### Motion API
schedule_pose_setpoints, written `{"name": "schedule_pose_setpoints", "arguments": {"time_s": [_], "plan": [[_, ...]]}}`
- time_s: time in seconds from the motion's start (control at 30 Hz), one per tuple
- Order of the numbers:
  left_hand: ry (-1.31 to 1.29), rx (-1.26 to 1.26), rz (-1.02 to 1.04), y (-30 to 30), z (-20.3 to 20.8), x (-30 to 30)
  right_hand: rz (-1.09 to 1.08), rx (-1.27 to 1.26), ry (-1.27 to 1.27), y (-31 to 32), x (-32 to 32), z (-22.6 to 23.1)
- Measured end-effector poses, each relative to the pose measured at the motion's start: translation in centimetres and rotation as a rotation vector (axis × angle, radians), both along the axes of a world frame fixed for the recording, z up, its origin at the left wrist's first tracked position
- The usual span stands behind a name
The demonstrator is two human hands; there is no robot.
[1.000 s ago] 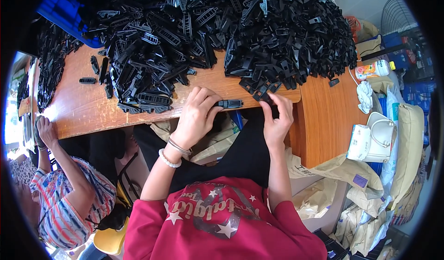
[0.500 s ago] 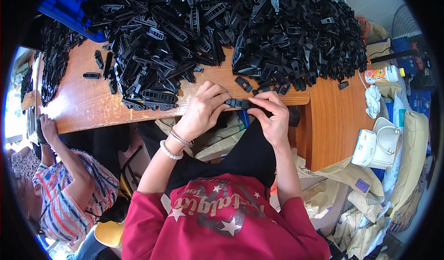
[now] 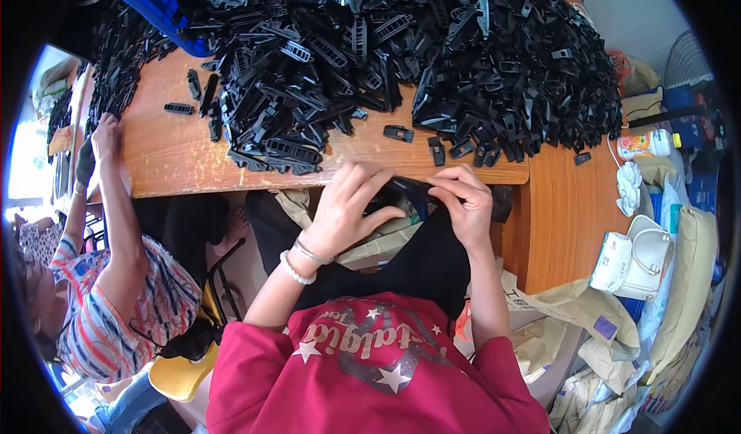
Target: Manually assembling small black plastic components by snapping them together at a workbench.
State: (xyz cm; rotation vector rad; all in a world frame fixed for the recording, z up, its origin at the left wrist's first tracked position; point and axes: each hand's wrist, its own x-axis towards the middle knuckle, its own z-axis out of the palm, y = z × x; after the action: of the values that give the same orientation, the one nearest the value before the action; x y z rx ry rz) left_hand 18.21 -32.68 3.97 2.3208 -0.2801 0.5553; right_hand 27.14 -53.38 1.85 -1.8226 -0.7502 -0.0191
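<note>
My left hand [image 3: 349, 206] is at the table's front edge, its thumb stretched away from the curled fingers, and I see nothing gripped in it. Opposite it, my right hand [image 3: 465, 201] is closed in a pinch, thumb against fingers; whatever it holds is too small or hidden to name. A dark, blurred shape [image 3: 409, 187] shows between the hands, just below the edge; I cannot tell whether either hand touches it. Beyond them, a small black plastic clip-like part [image 3: 398, 133] lies apart on the wood, near a big heap of small black parts [image 3: 509, 79].
Long ladder-like black pieces [image 3: 285, 117] pile up on the wooden table [image 3: 177, 152], beside a blue crate [image 3: 154, 9]. At the left a co-worker's hand [image 3: 106, 137] reaches to another pile. A bottle [image 3: 648, 144], white bag [image 3: 647, 256] and paper sacks [image 3: 594, 318] stand right.
The black ladder-like part held between both hands is no longer seen there. My left fingers and thumb have come apart. The co-worker's arm has moved farther over the table, and the view has shifted.
</note>
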Motion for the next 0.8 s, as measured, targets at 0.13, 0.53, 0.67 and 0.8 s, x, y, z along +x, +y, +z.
{"name": "schedule_pose_setpoints", "arguments": {"time_s": [0.13, 0.53, 0.67, 0.8], "plan": [[-0.259, 0.221, 0.33, 3.4, -1.1, -3.2, -0.171, 0.013, -0.08, 0.5, 0.1, 0.2], [0.057, 0.392, 0.267, 6.5, 1.3, -3.8, -0.411, -0.189, -0.281, 3.1, 0.0, -0.7], [0.053, 0.499, 0.194, 6.9, 0.2, -3.6, -0.343, -0.075, -0.295, 2.2, -0.5, -0.7], [-0.145, -0.109, 0.214, 3.5, -0.7, -3.1, -0.299, 0.181, 0.082, 2.6, -1.4, 0.0]]}}
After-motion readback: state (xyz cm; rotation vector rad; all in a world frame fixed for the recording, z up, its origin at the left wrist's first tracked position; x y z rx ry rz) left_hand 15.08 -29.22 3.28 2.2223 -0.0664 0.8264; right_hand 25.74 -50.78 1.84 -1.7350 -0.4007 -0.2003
